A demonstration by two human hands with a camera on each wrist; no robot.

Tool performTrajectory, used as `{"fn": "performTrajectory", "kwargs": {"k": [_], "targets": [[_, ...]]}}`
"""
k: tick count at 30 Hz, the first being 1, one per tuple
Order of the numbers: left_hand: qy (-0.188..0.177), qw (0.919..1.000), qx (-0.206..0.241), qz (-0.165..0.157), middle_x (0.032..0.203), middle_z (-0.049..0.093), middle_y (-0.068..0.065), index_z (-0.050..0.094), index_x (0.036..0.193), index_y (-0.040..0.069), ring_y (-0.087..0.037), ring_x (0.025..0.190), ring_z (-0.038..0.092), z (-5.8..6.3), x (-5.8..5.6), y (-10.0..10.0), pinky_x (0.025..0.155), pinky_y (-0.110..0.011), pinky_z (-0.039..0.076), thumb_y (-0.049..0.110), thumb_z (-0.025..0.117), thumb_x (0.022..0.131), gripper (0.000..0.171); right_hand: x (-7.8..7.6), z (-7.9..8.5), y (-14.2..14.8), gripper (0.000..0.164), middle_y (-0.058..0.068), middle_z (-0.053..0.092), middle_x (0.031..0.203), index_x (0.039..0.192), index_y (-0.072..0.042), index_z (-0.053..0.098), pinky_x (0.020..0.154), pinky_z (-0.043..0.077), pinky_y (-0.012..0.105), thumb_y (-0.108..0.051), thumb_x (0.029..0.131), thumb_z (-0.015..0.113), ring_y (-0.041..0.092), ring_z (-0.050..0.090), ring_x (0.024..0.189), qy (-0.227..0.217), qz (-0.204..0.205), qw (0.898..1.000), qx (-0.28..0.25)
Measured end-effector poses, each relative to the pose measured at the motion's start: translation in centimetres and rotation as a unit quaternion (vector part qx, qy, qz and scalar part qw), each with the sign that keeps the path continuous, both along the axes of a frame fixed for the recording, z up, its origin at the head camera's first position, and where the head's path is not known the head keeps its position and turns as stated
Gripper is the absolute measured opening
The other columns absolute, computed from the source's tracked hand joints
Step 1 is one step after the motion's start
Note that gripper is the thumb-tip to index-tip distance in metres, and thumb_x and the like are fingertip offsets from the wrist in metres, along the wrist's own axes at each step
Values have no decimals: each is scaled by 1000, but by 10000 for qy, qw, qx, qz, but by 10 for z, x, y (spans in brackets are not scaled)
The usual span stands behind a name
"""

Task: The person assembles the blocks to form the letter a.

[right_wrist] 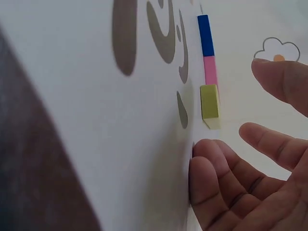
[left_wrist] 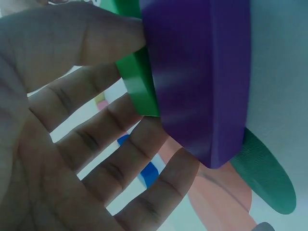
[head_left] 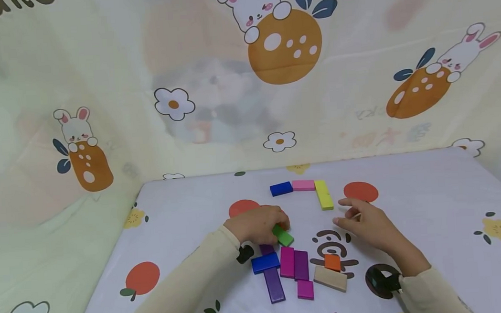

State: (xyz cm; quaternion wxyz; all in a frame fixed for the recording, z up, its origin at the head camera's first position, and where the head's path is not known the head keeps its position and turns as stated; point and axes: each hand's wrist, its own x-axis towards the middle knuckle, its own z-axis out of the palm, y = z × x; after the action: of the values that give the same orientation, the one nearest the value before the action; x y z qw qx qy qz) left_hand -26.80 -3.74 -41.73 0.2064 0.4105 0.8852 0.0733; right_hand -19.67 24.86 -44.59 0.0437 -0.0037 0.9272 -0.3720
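My left hand [head_left: 259,224] pinches a green block [head_left: 283,235] over the near cluster of blocks. In the left wrist view, the thumb and fingers lie along the green block [left_wrist: 139,86], and a purple block [left_wrist: 197,82] in front hides part of it. Holding nothing, my right hand [head_left: 371,225] hovers with loosely bent fingers just right of a yellow block [head_left: 323,195]. That yellow block stands at the end of a row with a pink block [head_left: 303,185] and a blue block [head_left: 281,189]. The right wrist view shows fingertips near the cloth, below the yellow block [right_wrist: 210,102].
Near the left hand lie a blue block [head_left: 265,263] across purple ones [head_left: 274,285], magenta blocks [head_left: 287,262], a small magenta block [head_left: 305,289], an orange block [head_left: 332,262] and a beige block [head_left: 330,278]. A printed white cloth [head_left: 184,203] covers the table; a patterned curtain [head_left: 215,144] hangs behind.
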Motion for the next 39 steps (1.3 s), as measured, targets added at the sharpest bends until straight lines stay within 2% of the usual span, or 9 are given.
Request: {"fn": "performTrajectory", "kwargs": {"k": [7,12,22,26,32,39], "targets": [[36,9999,-83,110,124,64,6,73,124,20,-8,110,57,-2,-1,2,99,-24,50,15,78,93,32,1,-6,5,64,9,66,102,143,2,56,72,49,34,-34,95,77,26,58,94,33,-67,9999,-76],[1,9999,0,152,119,63,6,73,124,19,-8,106,57,-6,-4,2,96,-23,50,16,78,94,31,0,-8,5,59,8,64,98,139,2,59,70,48,34,-31,94,78,25,56,91,17,-156,9998,-150],[-50,9998,144,128,117,64,5,73,123,17,-8,106,56,-9,-8,-1,96,-22,50,15,77,94,30,2,-9,4,56,9,64,101,136,2,62,71,48,35,-29,93,79,26,56,93,15,-208,9995,-231],[-3,9996,259,123,113,64,5,73,123,16,-7,102,57,-10,-10,0,92,-21,51,17,76,95,28,3,-7,3,56,11,63,103,137,3,61,71,48,35,-28,93,79,26,56,94,-37,-241,9993,-295],[208,9981,484,305,107,63,4,73,124,15,-9,96,56,-12,-20,10,85,-22,50,22,77,94,30,3,-7,4,56,11,62,104,136,2,62,69,48,34,-27,92,80,27,55,94,-115,-290,9988,-376],[431,9974,414,407,111,65,1,72,126,13,-11,97,57,-10,-27,33,88,-22,50,27,78,95,35,0,-11,7,54,11,61,104,135,1,63,69,47,32,-28,92,80,26,54,94,-256,-285,9980,-507]]}}
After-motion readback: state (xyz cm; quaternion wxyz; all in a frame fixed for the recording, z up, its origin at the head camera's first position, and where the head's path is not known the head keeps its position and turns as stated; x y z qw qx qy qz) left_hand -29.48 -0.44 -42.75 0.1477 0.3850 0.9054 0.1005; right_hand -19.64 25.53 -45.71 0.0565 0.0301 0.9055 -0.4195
